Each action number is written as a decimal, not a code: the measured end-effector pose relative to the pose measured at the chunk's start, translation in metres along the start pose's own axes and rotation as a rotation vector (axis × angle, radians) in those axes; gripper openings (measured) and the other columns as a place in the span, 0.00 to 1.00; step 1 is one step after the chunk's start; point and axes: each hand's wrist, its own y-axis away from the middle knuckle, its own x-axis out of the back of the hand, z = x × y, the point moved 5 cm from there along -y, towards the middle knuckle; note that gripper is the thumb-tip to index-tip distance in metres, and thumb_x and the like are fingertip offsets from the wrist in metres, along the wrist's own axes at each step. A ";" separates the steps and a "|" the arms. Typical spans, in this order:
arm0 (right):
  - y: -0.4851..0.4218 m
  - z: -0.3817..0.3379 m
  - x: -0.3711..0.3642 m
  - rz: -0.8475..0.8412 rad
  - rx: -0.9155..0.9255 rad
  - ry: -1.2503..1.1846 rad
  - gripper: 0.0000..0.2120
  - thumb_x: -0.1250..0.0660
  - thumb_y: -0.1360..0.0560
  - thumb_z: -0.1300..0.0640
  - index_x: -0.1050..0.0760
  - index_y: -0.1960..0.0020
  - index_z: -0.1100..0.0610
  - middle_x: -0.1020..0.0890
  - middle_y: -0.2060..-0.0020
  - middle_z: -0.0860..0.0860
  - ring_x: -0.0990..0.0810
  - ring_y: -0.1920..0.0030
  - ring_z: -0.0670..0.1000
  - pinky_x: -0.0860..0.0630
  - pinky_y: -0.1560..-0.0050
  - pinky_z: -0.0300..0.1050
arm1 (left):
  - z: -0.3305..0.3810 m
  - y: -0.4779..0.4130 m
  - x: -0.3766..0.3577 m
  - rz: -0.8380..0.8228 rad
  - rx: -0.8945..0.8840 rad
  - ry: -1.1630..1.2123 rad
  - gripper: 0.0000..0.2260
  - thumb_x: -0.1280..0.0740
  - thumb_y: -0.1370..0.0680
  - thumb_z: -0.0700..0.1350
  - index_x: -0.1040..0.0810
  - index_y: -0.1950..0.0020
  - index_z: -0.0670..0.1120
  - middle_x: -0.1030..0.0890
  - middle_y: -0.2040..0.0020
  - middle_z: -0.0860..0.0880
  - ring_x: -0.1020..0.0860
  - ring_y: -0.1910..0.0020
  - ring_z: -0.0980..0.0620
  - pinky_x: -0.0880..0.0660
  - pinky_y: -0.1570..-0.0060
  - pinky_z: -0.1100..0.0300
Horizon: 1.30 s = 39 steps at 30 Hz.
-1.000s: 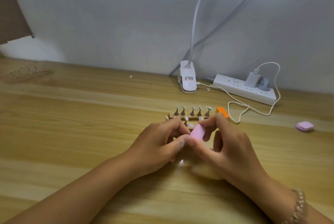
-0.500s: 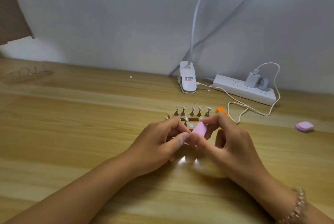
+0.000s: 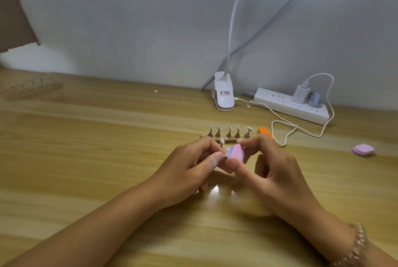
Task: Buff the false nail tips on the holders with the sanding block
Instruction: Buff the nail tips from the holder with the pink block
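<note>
Just before the rack (image 3: 229,135), the sanding block (image 3: 237,153), pinched in the right hand (image 3: 277,172), has been slid slightly rackward over a half-hidden piece (image 3: 225,157) pinched by the left hand (image 3: 189,167); buffing is judged underway.

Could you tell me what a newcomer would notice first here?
At the centre, the right hand pinches a pink sanding block against a small half-hidden piece pinched by the left hand. Behind them stands a row of nail tips on holders; a white power strip lies by the wall.
</note>
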 end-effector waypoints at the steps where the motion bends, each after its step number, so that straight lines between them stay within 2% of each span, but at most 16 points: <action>1: 0.001 -0.002 0.000 0.001 0.018 0.034 0.17 0.30 0.31 0.41 0.26 0.49 0.50 0.20 0.62 0.40 0.30 0.74 0.46 0.28 0.68 0.44 | 0.001 0.000 0.000 -0.004 0.002 0.003 0.06 0.37 0.17 0.43 0.24 0.50 0.43 0.16 0.61 0.52 0.25 0.73 0.52 0.26 0.70 0.55; 4: 0.006 -0.012 -0.009 -0.056 0.134 0.091 0.16 0.31 0.30 0.40 0.27 0.48 0.48 0.22 0.60 0.38 0.30 0.75 0.46 0.35 0.71 0.35 | 0.001 -0.001 0.001 -0.020 -0.001 0.010 0.07 0.39 0.17 0.45 0.23 0.49 0.43 0.17 0.58 0.39 0.25 0.71 0.49 0.25 0.68 0.48; 8: 0.000 0.000 0.000 0.017 0.015 0.027 0.19 0.32 0.31 0.37 0.27 0.49 0.49 0.19 0.60 0.40 0.29 0.74 0.48 0.27 0.66 0.44 | -0.002 -0.001 0.001 0.007 0.009 0.013 0.06 0.37 0.17 0.44 0.23 0.53 0.47 0.17 0.62 0.55 0.25 0.74 0.52 0.26 0.70 0.55; 9: 0.001 0.000 -0.001 0.010 0.019 0.037 0.19 0.33 0.31 0.37 0.27 0.49 0.49 0.19 0.60 0.40 0.29 0.74 0.48 0.27 0.66 0.44 | -0.001 -0.001 0.001 0.009 0.012 0.020 0.06 0.37 0.17 0.46 0.24 0.53 0.48 0.17 0.63 0.55 0.25 0.74 0.52 0.27 0.70 0.54; 12: 0.005 -0.007 -0.010 -0.062 0.104 0.064 0.17 0.31 0.30 0.39 0.29 0.48 0.46 0.21 0.59 0.39 0.29 0.74 0.47 0.35 0.71 0.36 | 0.000 -0.002 0.002 0.001 0.016 0.040 0.09 0.38 0.21 0.51 0.23 0.53 0.48 0.18 0.60 0.41 0.25 0.74 0.50 0.27 0.71 0.46; 13: 0.005 -0.007 -0.010 -0.063 0.098 0.055 0.17 0.31 0.30 0.39 0.29 0.48 0.46 0.21 0.59 0.40 0.28 0.74 0.48 0.35 0.71 0.36 | -0.001 -0.002 0.002 -0.003 0.018 0.043 0.09 0.39 0.21 0.52 0.23 0.52 0.47 0.18 0.59 0.40 0.25 0.74 0.50 0.26 0.71 0.44; 16: 0.001 0.001 -0.001 0.009 0.022 0.063 0.20 0.31 0.30 0.35 0.28 0.48 0.49 0.19 0.59 0.40 0.28 0.74 0.48 0.31 0.71 0.43 | -0.002 -0.001 0.001 -0.020 0.014 0.058 0.09 0.38 0.19 0.50 0.23 0.52 0.46 0.16 0.59 0.48 0.25 0.73 0.49 0.25 0.71 0.43; 18: 0.002 -0.004 -0.004 -0.004 0.067 0.115 0.20 0.33 0.30 0.36 0.28 0.48 0.49 0.21 0.60 0.39 0.29 0.74 0.46 0.31 0.72 0.41 | -0.002 -0.002 0.001 -0.019 0.007 0.056 0.09 0.38 0.20 0.51 0.22 0.52 0.47 0.17 0.60 0.46 0.25 0.73 0.49 0.25 0.71 0.42; 20: 0.005 -0.009 -0.009 -0.035 0.129 0.128 0.19 0.33 0.30 0.37 0.28 0.48 0.49 0.22 0.61 0.38 0.30 0.75 0.45 0.35 0.72 0.38 | -0.003 -0.002 0.002 -0.018 0.002 0.046 0.10 0.38 0.20 0.51 0.21 0.52 0.47 0.18 0.60 0.41 0.25 0.72 0.49 0.24 0.71 0.43; 25: 0.000 0.003 0.000 0.017 0.002 0.066 0.24 0.36 0.31 0.32 0.27 0.48 0.50 0.20 0.60 0.40 0.28 0.74 0.48 0.29 0.67 0.44 | -0.004 -0.002 0.000 -0.029 -0.002 0.018 0.11 0.37 0.21 0.50 0.19 0.50 0.45 0.16 0.60 0.53 0.19 0.65 0.41 0.25 0.69 0.53; 28: 0.004 -0.005 -0.007 -0.031 0.084 0.115 0.19 0.34 0.30 0.37 0.28 0.48 0.48 0.21 0.60 0.39 0.29 0.74 0.47 0.32 0.70 0.39 | -0.004 -0.004 0.001 -0.020 -0.024 -0.019 0.11 0.38 0.21 0.50 0.19 0.50 0.44 0.18 0.61 0.44 0.24 0.70 0.50 0.26 0.70 0.53; 29: 0.004 -0.005 -0.007 -0.039 0.079 0.093 0.18 0.33 0.30 0.37 0.28 0.48 0.48 0.21 0.60 0.40 0.29 0.74 0.47 0.34 0.71 0.38 | -0.004 -0.004 0.001 -0.017 -0.025 -0.021 0.11 0.37 0.21 0.50 0.19 0.50 0.44 0.19 0.62 0.44 0.25 0.71 0.51 0.26 0.70 0.55; 31: 0.001 0.002 -0.002 -0.007 0.018 0.050 0.21 0.32 0.30 0.35 0.27 0.48 0.49 0.20 0.59 0.41 0.28 0.74 0.48 0.35 0.70 0.39 | -0.004 -0.003 0.001 -0.014 -0.018 0.004 0.09 0.36 0.19 0.47 0.19 0.51 0.44 0.17 0.63 0.52 0.25 0.72 0.53 0.27 0.70 0.59; 34: 0.002 -0.001 -0.002 0.002 0.044 0.119 0.21 0.32 0.30 0.35 0.27 0.48 0.50 0.21 0.60 0.39 0.29 0.74 0.46 0.35 0.71 0.38 | -0.004 -0.002 0.002 -0.012 -0.009 -0.004 0.07 0.36 0.17 0.42 0.19 0.52 0.44 0.17 0.63 0.53 0.25 0.72 0.54 0.27 0.70 0.58; 37: 0.005 -0.006 -0.011 -0.059 0.122 0.146 0.19 0.31 0.31 0.37 0.28 0.49 0.48 0.23 0.61 0.39 0.30 0.74 0.45 0.34 0.73 0.39 | -0.005 -0.003 0.002 -0.015 -0.009 -0.026 0.08 0.37 0.17 0.41 0.19 0.51 0.44 0.19 0.63 0.43 0.26 0.72 0.52 0.27 0.69 0.54; 39: 0.002 0.001 -0.004 -0.012 0.046 0.094 0.20 0.30 0.31 0.35 0.28 0.50 0.48 0.22 0.62 0.41 0.28 0.74 0.47 0.35 0.72 0.39 | -0.005 -0.003 0.001 -0.005 -0.001 -0.008 0.08 0.36 0.17 0.42 0.19 0.52 0.44 0.18 0.64 0.47 0.26 0.73 0.52 0.27 0.70 0.53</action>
